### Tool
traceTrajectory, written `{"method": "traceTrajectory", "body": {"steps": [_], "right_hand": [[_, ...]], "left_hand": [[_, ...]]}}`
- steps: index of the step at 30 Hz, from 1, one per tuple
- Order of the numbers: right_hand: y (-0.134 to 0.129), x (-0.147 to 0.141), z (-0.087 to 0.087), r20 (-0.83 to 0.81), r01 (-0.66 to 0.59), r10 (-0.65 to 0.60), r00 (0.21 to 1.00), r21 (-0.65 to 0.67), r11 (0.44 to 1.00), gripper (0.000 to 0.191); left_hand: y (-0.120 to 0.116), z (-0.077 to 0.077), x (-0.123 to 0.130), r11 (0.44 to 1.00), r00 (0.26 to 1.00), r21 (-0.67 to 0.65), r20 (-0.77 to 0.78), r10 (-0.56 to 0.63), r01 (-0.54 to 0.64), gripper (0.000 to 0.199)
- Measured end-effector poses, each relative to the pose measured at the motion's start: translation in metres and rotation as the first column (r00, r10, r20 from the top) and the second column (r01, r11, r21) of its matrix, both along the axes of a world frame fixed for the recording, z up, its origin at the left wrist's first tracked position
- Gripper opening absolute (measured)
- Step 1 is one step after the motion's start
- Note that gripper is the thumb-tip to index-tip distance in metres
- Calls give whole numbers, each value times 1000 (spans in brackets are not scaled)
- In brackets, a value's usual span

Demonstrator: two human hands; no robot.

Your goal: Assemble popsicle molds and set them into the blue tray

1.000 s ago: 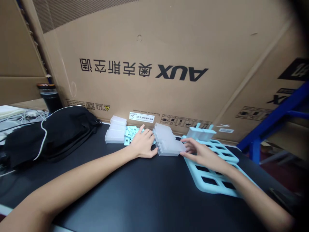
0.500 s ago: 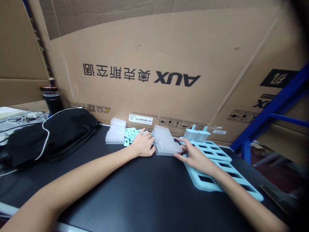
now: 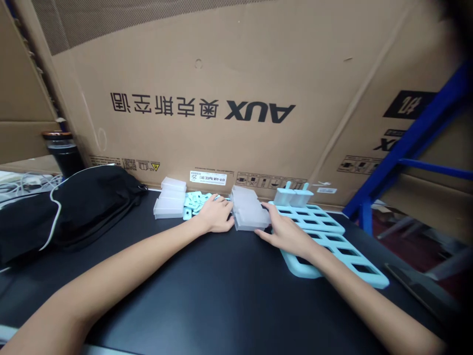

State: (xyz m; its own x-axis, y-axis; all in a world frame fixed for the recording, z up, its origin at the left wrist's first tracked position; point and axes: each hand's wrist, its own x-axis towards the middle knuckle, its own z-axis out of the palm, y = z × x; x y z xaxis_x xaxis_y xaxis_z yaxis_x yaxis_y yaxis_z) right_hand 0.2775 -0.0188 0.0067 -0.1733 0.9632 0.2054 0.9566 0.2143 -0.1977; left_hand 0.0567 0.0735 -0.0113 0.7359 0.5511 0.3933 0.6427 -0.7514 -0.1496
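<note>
Clear frosted plastic pieces (image 3: 248, 209) lie grouped on the black tabletop between my hands. My right hand (image 3: 277, 228) has thumb and fingers apart around their right end, touching it. On their left side, my left hand (image 3: 217, 214) rests over a heap of small light-blue pieces (image 3: 192, 201), its fingertips partly hidden. Farther left stand more frosted pieces (image 3: 170, 198). Light-blue frames with rectangular slots (image 3: 332, 242) lie under and beyond my right forearm, and two frosted pieces with blue sticks (image 3: 293, 196) stand upright at their far end.
A large cardboard box (image 3: 207, 143) walls off the back of the table (image 3: 207, 296). At the left are a black bag (image 3: 92, 202), white cables and a dark cup (image 3: 64, 154). A blue metal frame (image 3: 402, 148) rises at the right, near a dark flat object (image 3: 417, 286).
The view has shifted, so the whole scene sits a little farther left and higher. Both hands stay beside the same frosted pieces; my right hand's fingers have shifted slightly at their right end.
</note>
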Motion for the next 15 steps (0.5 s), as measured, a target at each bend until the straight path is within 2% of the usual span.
{"method": "traceTrajectory", "body": {"steps": [3,5,6,8,10,11,15], "right_hand": [[-3,2,8,-1,11,-11,1000,44,999,82],[1,13,15,-105,102,-88,991,137,985,72],[5,23,18,-175,189,-154,972,203,961,65],[17,50,22,-300,399,-306,903,330,855,54],[34,80,21,-329,521,-415,848,379,765,54],[43,94,19,-304,546,-458,835,357,758,56],[68,129,6,-203,571,-544,814,107,814,50]], "left_hand": [[-2,-1,1,1000,1000,4,6,31,-31,34],[-4,-2,0,998,998,-4,18,57,-57,35],[-5,-2,0,997,997,-6,26,72,-72,35],[-5,-4,-1,995,994,-7,41,100,-99,37],[-5,-5,-1,993,991,-6,59,119,-119,40],[-4,-6,-2,992,990,-10,66,126,-126,42],[-2,-8,-1,988,987,-57,60,147,-144,45]]}}
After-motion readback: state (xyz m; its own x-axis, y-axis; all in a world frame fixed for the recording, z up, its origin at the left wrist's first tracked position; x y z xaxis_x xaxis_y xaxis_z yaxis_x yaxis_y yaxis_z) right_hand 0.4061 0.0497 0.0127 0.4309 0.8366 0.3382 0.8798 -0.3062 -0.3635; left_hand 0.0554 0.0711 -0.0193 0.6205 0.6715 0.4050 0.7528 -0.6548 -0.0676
